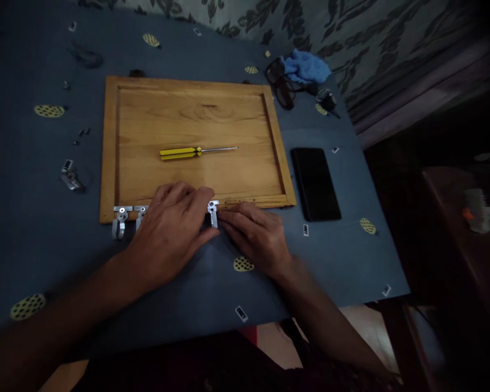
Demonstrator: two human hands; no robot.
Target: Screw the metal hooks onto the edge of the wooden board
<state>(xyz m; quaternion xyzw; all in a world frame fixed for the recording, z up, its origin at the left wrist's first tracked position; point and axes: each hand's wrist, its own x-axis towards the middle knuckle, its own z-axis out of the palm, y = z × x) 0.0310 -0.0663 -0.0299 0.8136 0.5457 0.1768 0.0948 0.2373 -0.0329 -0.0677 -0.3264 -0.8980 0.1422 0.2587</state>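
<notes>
A wooden framed board (pixel 191 114) lies on the blue patterned cloth, with a yellow-handled screwdriver (pixel 180 153) across its middle. Metal hooks (pixel 122 215) are fixed along the near edge at the left. My left hand (pixel 171 228) rests over that edge, its fingers and thumb bent around a metal hook (pixel 213 213). Just right of this hook, my right hand (pixel 259 234) has its fingers pressed together at the board's edge; whatever they hold is hidden.
Loose screws (pixel 84 132) and a loose metal hook (pixel 72 179) lie left of the board. To its right are a black phone (pixel 316 184), glasses (pixel 283 84), a blue cloth (pixel 307 66) and keys (pixel 327 99). The table edge runs down the right.
</notes>
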